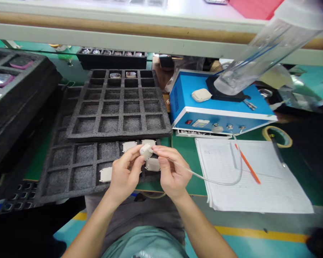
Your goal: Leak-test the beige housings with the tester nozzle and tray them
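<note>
Between my two hands is a small cream-coloured case [145, 152], held by the fingers of my left hand [126, 172]. My right hand [174, 172] pinches the end of a clear thin tube [204, 178] against the case's right side. The tube loops back to the front of a blue box [226, 114]. Beneath my hands, a black foam tray [56, 193] holds several cream cases, among them one at the left [106, 175] and one at the right [152, 165]. Another cream case [201, 95] lies on top of the blue box.
A second foam tray [98, 122] overlaps the first, with two small items in its back row. Stacked foam [40, 82] stands at the left. Papers [258, 197] with an orange pen [247, 164] and a tape roll [286, 138] are at the right. A clear cylinder [258, 53] rises from the box.
</note>
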A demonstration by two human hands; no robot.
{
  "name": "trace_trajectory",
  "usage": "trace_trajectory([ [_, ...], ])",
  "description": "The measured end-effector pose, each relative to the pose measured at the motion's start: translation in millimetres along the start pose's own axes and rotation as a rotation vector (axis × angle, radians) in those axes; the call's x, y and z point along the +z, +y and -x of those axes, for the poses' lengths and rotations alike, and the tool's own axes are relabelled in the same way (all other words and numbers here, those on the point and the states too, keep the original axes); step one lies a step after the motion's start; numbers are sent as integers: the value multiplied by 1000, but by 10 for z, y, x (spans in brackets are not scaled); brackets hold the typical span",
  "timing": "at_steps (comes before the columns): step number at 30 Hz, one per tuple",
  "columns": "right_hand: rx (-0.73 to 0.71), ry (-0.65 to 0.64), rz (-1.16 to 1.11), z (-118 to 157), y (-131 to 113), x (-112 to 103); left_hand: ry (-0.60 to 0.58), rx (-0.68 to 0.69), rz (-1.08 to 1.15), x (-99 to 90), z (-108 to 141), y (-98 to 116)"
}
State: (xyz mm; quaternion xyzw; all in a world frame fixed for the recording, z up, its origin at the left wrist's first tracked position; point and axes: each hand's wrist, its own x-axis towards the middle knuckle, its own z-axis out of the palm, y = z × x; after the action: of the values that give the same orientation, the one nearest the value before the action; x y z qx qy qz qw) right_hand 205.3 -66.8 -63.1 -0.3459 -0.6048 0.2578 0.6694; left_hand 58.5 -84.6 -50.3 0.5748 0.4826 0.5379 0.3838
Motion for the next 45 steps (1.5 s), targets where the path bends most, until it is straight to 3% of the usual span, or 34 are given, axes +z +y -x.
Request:
trace_trajectory([
  [39,12,-3,57,-46,-18,23,22,-5,-155,-42,-21,20],
  [45,-40,29,56,-120,-29,58,29,17,-171,-56,-62,-6],
])
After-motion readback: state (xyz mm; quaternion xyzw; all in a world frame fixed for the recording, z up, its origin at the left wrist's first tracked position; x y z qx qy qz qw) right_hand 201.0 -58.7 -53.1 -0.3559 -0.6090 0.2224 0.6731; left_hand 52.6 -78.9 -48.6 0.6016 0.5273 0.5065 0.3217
